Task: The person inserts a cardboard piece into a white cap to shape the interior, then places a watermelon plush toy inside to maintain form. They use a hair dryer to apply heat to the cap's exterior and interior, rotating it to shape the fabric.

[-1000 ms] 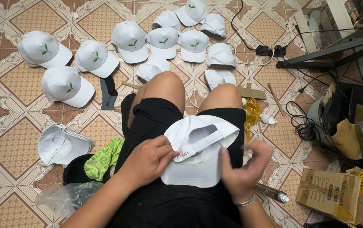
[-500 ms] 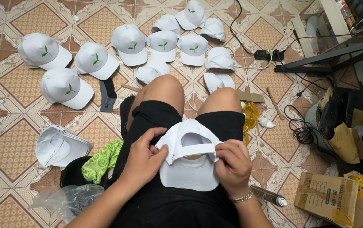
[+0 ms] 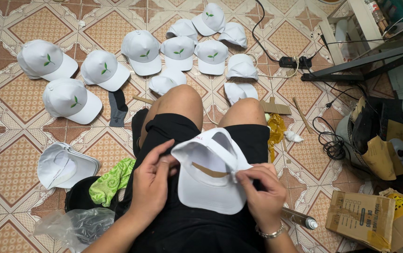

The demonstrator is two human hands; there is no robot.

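I sit on a patterned tile floor with my knees drawn up. Finished white caps with small green leaf marks lie spread over the tiles ahead of me, and a stack of plain white caps sits to my left beside a green cloth. Cables and a cardboard box are off to my right.

On my lap rests a white cap, turned underside up with its brim toward me. My left hand grips the cap's left edge, thumb on the rim. My right hand pinches the strap at the cap's right side between thumb and fingertips.
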